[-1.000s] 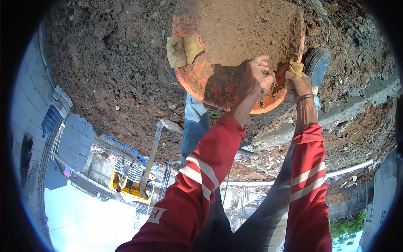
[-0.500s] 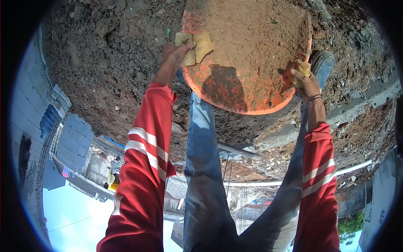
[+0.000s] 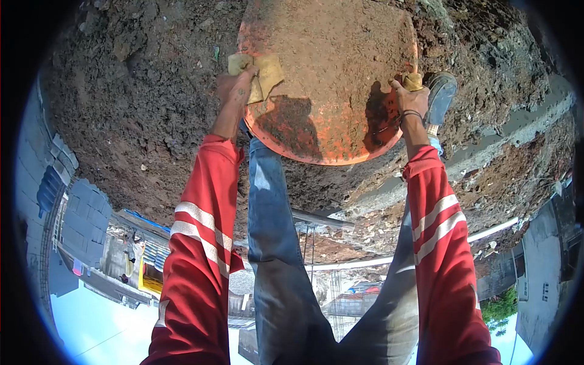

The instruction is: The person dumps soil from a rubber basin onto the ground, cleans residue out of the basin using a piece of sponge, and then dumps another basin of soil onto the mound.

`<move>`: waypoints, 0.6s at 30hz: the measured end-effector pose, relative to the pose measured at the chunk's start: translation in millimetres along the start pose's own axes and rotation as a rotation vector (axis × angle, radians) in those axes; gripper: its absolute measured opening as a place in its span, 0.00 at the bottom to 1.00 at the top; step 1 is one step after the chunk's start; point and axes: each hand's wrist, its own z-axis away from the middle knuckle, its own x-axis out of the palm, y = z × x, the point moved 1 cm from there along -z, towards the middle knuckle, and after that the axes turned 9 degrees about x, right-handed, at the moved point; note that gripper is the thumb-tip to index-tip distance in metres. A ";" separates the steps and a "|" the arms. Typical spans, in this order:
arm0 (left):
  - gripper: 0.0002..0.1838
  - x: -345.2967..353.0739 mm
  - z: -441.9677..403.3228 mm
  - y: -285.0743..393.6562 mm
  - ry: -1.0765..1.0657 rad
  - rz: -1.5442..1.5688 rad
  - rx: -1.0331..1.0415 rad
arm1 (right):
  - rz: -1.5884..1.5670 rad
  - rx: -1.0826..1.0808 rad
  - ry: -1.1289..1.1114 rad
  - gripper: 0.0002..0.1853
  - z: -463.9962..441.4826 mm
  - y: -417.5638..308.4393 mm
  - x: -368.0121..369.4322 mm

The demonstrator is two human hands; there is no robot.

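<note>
A large orange container with a rounded rim and a mud-coated surface lies at the top centre. My left hand, slightly blurred, is closed on a folded yellowish pad at the container's left rim. At the opposite rim, my right hand has its fingers wrapped round a smaller yellowish pad. Both red sleeves reach up from the bottom of the view. Shadows fall across the container near its lower edge.
Rough, clumpy soil surrounds the container. My shoe is close beside my right hand. A grey concrete strip runs along the right. Grey stacked blocks, a white pipe and a person appear farther off.
My left hand has left the container's lower right part and taken hold of the pad at the left rim. In the view, the container and my right hand have shifted left.
</note>
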 end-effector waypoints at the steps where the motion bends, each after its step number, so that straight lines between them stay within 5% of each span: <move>1: 0.29 1.2 -2.3 -1.3 -0.001 0.003 -0.001 | 0.000 0.005 -0.005 0.47 -7.5 0.3 0.9; 10: 0.29 4.1 -7.8 -12.0 0.051 -0.030 0.157 | 0.058 -0.188 -0.034 0.46 -10.6 5.4 -7.2; 16: 0.30 3.2 1.0 1.8 0.119 -0.253 0.000 | 0.010 -0.088 -0.148 0.27 -37.1 9.2 4.9; 18: 0.29 3.1 17.1 10.4 0.170 -0.253 0.094 | -0.016 -0.106 -0.222 0.23 -54.7 21.6 14.1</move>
